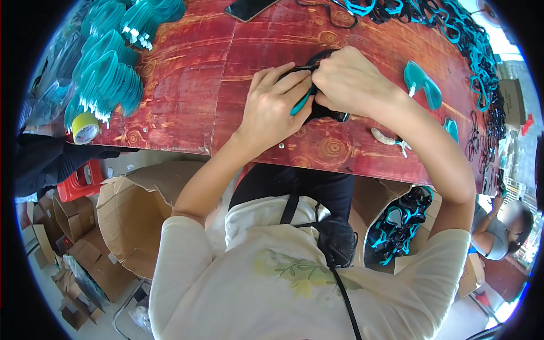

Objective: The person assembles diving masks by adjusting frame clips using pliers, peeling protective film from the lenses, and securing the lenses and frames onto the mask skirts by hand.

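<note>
Both hands meet over a black and teal piece near the middle of the red table. My left hand has its fingers bent around the piece's left side, with a teal edge showing under them. Against its upper right part, my right hand is closed, fingertips pressed onto the black portion and partly hidden. To the right lie a teal lens-shaped piece and a pair of pliers with pale handles.
Stacked teal pieces and a yellow tape roll are at left. A phone lies at the top. Black and teal straps heap at right. Below stand a cardboard box and a container of goggles. Another person is at far right.
</note>
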Available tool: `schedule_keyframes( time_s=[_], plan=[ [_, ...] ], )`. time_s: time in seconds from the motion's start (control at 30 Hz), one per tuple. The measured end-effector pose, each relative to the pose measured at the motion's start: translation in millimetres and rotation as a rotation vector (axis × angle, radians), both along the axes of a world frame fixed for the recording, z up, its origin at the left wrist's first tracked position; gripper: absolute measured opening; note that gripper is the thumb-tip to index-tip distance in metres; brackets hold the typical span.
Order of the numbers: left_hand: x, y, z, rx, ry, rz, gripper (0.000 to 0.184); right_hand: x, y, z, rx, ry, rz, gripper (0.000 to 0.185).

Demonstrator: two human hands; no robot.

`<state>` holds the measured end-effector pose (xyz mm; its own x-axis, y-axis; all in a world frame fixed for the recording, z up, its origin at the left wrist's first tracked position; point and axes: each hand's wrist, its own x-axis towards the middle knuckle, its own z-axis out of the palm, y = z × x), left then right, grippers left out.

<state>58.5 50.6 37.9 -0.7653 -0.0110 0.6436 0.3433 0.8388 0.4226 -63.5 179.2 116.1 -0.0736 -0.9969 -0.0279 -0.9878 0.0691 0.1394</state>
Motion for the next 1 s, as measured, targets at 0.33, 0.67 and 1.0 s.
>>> schedule_keyframes(
  time_s=[0.33, 0.67, 1.0],
  plan=[
    [8.0, -26.6, 23.3, 0.580, -0.499, -0.168, 0.083, 27.4, 20.7, -12.9, -0.065, 0.164, 0.056, 0.012],
    [-20.5, -19.4, 4.0, 0.898, -1.126, -0.590, 0.046, 52.7, 63.4, -43.3, -0.298, -0.016, -0.064, 0.017],
    [-1.5, -34.0, 7.4, 0.814, -0.980, -0.342, 0.068, 54.3, 65.2, -33.8, -0.551, -0.033, -0.103, 0.023]
  ],
)
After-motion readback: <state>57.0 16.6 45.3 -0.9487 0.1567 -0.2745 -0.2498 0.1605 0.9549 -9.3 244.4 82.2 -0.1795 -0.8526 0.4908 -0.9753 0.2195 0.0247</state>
